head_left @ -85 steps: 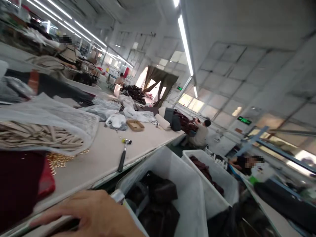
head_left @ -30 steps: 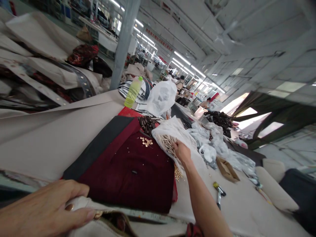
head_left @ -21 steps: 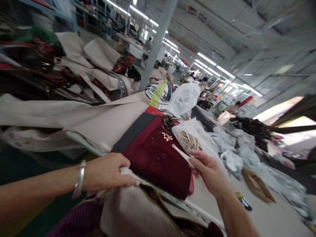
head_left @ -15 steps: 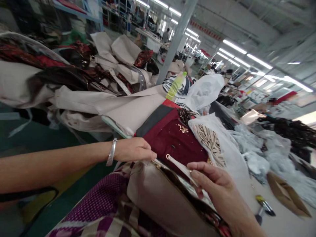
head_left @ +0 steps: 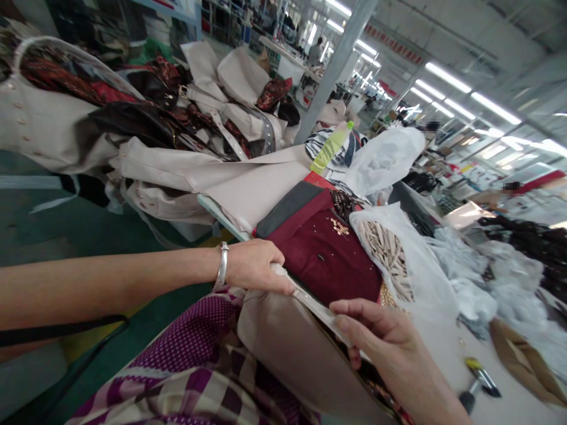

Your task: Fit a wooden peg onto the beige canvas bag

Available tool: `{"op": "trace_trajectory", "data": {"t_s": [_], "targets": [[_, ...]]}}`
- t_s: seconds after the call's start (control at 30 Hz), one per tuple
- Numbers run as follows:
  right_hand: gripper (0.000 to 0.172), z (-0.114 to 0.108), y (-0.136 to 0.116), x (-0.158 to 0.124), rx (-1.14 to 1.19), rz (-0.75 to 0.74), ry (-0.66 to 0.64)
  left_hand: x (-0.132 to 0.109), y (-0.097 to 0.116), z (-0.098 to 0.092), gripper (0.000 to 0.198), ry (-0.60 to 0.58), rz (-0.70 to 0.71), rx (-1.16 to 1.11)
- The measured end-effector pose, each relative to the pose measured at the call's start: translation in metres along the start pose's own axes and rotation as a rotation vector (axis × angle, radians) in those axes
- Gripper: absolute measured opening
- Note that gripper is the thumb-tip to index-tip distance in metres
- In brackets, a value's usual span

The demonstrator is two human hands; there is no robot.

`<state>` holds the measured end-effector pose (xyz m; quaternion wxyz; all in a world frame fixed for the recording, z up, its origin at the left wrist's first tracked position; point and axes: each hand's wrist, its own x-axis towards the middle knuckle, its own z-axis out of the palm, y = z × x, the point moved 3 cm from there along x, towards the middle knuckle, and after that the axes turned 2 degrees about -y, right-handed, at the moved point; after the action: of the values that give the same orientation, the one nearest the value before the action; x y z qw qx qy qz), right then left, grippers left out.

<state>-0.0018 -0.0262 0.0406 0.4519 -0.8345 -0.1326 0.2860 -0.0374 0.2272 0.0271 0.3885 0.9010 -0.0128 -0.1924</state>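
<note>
A beige handbag (head_left: 279,348) rests on my lap, its top opening toward the table and a patterned lining showing at the near right. My left hand (head_left: 259,267), with a silver bracelet at the wrist, is closed at the left end of the bag's top edge. Between the thumb and fingers of my right hand (head_left: 381,330) is a narrow pale strap (head_left: 319,308), which lies along the bag's opening and reaches my left fingertips. The strap's far end is hidden under the left fingers. Just beyond both hands lies dark red cloth (head_left: 332,260) with a gold flower ornament.
On the table (head_left: 438,378) are a clear plastic bag (head_left: 429,295) of beige strips, a hammer (head_left: 481,378) and a brown folded piece (head_left: 527,360). Beige bags (head_left: 163,171) are heaped at left. A green-yellow bottle (head_left: 331,146) and a metal post (head_left: 332,71) stand behind.
The strap's eyelet end, raised apart from my left hand before, has come down to the left fingertips along the bag's edge. The whole view has shifted slightly.
</note>
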Motion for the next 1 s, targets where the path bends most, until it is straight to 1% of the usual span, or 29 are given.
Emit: {"op": "trace_trajectory", "data": {"t_s": [0.13,0.3,0.4,0.53,0.6,0.63,0.67,0.73,0.8,0.83,0.9,0.93,1.0], "targets": [[0.05,0.001,-0.001,-0.001,-0.078,0.006,0.019,0.001,-0.001,0.001,0.041,-0.004,-0.005,-0.013],[0.05,-0.007,0.007,0.0,-0.142,0.016,0.067,0.004,-0.008,0.007,0.047,0.06,0.013,-0.061],[0.054,-0.018,0.018,-0.004,-0.162,0.045,0.102,0.003,-0.012,0.005,0.045,0.087,0.022,-0.079],[0.058,-0.04,0.038,-0.013,-0.177,0.132,0.166,0.0,-0.019,-0.001,0.047,0.086,-0.018,-0.107],[0.055,-0.049,0.043,-0.019,-0.222,0.16,0.147,-0.001,-0.021,-0.003,0.049,0.09,-0.039,-0.092],[0.052,-0.052,0.04,-0.021,-0.29,0.135,0.131,-0.001,-0.02,-0.003,0.049,0.086,-0.041,-0.075],[0.047,-0.053,0.034,-0.024,-0.38,0.071,0.142,-0.001,-0.019,-0.002,0.049,0.08,-0.04,-0.059],[0.037,-0.051,0.012,-0.03,-0.57,-0.152,0.276,0.0,-0.014,-0.001,0.047,0.073,-0.036,-0.031],[0.031,-0.038,-0.01,-0.034,-0.669,-0.394,0.399,0.0,-0.009,-0.001,0.046,0.077,-0.039,-0.002],[0.031,-0.028,-0.016,-0.033,-0.683,-0.473,0.403,0.0,-0.008,-0.002,0.045,0.083,-0.041,0.016],[0.03,-0.005,-0.017,-0.027,-0.697,-0.542,0.297,0.0,-0.006,-0.003,0.046,0.094,-0.041,0.065],[0.026,0.005,-0.013,-0.021,-0.701,-0.546,0.245,0.0,-0.006,-0.004,0.047,0.103,-0.039,0.104],[0.018,0.018,0.0,-0.009,-0.696,-0.523,0.21,-0.002,-0.004,-0.005,0.047,0.174,-0.002,0.213]]}}
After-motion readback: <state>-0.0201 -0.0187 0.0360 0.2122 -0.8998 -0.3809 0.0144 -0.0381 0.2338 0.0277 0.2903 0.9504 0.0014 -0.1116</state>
